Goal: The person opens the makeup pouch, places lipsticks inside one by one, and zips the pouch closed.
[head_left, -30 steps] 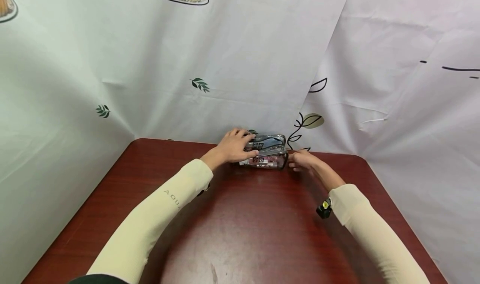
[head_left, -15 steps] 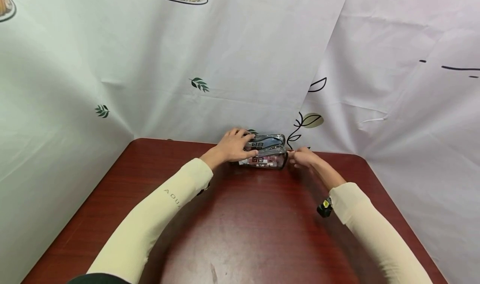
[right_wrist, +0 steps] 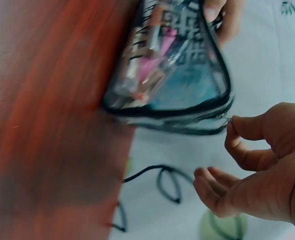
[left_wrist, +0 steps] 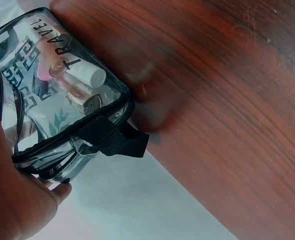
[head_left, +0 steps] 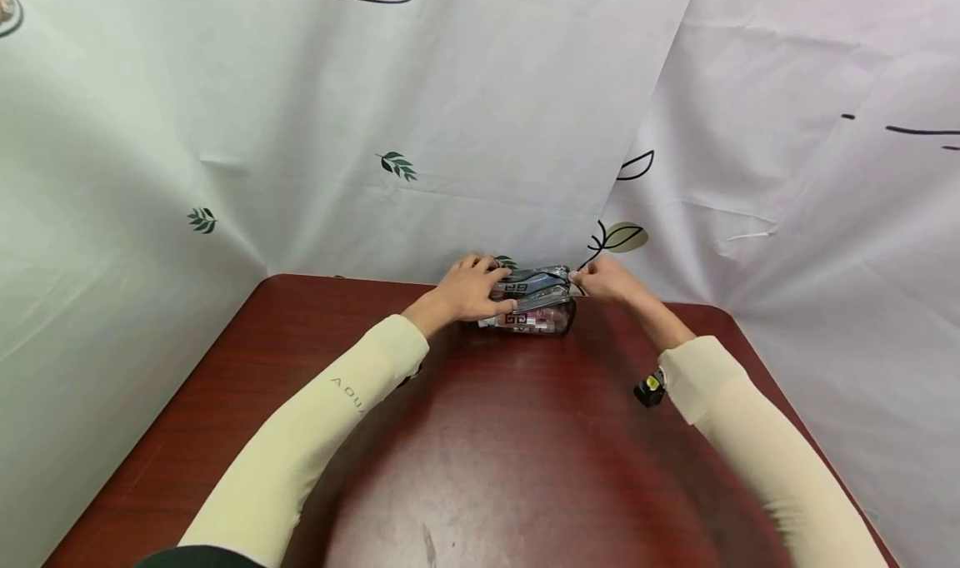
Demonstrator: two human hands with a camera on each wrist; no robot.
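Observation:
A clear plastic toiletry pouch (head_left: 534, 320) with black piping, a "TRAVEL" print and a dark square pattern stands at the table's far edge. My left hand (head_left: 468, 291) grips its top left part, thumb on the near side and fingers over the back. At the pouch's upper right corner, my right hand (head_left: 609, 280) pinches the small zipper pull (right_wrist: 224, 117) between thumb and forefinger, the other fingers loosely bent. Through the plastic show a white-capped tube (left_wrist: 86, 73), a small gold-toned bottle (left_wrist: 83, 98) and a pink item (right_wrist: 157, 55). A black strap loop (left_wrist: 115, 141) sticks out at one end.
The reddish-brown wooden table (head_left: 480, 451) spreads out in front of the pouch. Directly behind stands a white cloth backdrop (head_left: 480, 135) with leaf prints, close to the pouch's back.
My right hand has risen from low beside the pouch's right end to its upper right corner, where it pinches the zipper pull. The left hand keeps its grip in place.

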